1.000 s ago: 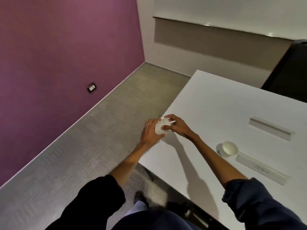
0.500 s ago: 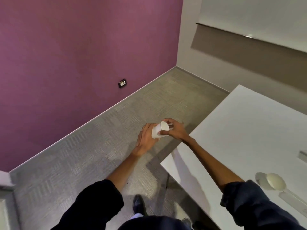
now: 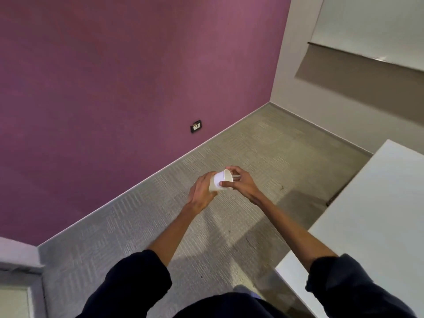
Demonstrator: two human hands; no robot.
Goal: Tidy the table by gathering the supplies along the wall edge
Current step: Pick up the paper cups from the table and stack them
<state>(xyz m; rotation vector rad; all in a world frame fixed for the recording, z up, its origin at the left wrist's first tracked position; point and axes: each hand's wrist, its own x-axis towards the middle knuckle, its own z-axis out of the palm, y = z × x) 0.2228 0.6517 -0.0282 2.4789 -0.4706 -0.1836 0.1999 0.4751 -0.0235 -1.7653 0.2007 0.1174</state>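
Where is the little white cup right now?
In the head view the white paper cup sits mid-frame, tipped on its side between the left hand and right hand, over the grey carpet, left of the white table.

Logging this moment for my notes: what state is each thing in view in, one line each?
paper cup: tipped on its side, mouth toward the right, held in the air over the floor, off the table.
left hand: cupped around the cup's base.
right hand: thumb and fingers gripping the cup near its rim.
table: only its near corner shows, bare.
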